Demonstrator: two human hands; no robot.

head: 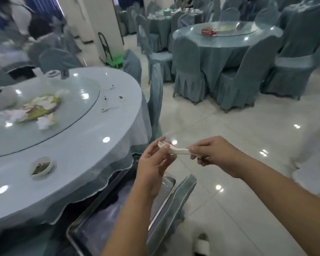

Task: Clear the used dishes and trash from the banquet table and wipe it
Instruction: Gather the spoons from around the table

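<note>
Two hands are holding one small white spoon (175,150) in the air, off the edge of the big round table (92,156). The left hand (153,163) is curling its fingers around the spoon's round end. The right hand (213,154) is pinching the handle end with its thumb and fingers. The spoon is lying flat between them, pointing from 9 o'clock to 3 o'clock.

A shiny metal tray (103,224) is sitting on a chair seat at 6 o'clock from the hands, partly under the left arm. A small bowl (42,168) with dark bits inside is sitting on the table at 9 o'clock from the hands. At 10 o'clock, a plate with leftover food and crumpled napkins (38,109) is resting on the glass turning top (44,130). Little scraps (109,102) are lying on the cloth near the far rim. At 1 o'clock, another round table (227,45) is standing with covered chairs (238,80) around it
</note>
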